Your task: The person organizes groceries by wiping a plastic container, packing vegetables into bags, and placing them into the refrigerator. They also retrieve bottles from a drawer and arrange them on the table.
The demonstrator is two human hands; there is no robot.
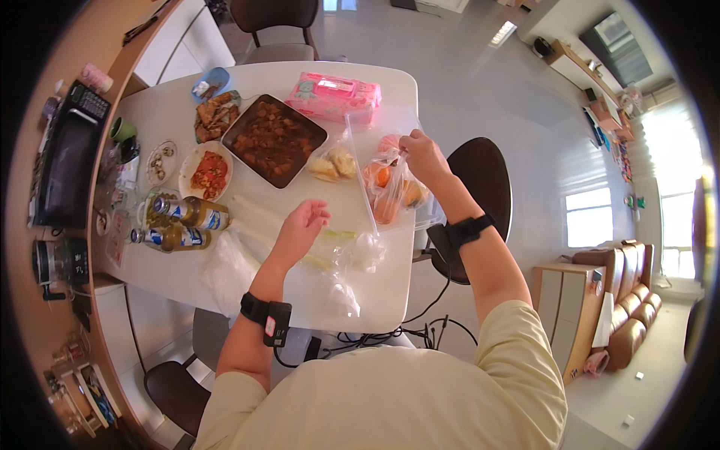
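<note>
My right hand (419, 152) grips the gathered top of a clear plastic bag (400, 183) with orange fruit showing inside. That bag is in or over a clear plastic bin (368, 211) at the table's right end. Fingers loosely curled, my left hand (304, 228) hovers over the table with nothing in it. Below and right of it are crumpled clear plastic bags (365, 250), and a pale green-and-white long vegetable (312, 260), partly hidden by plastic. Between the hands, farther back, a clear bag of yellowish food pieces (334, 163) rests beside the bin.
A white table (388, 298) holds a square tray of brown stew (273, 140), a pink wipes pack (334, 95), a plate of red food (205, 171), fried pieces (216, 115) and two glass bottles (191, 214). Chairs (484, 191) stand around it; cables (382, 340) hang near my body.
</note>
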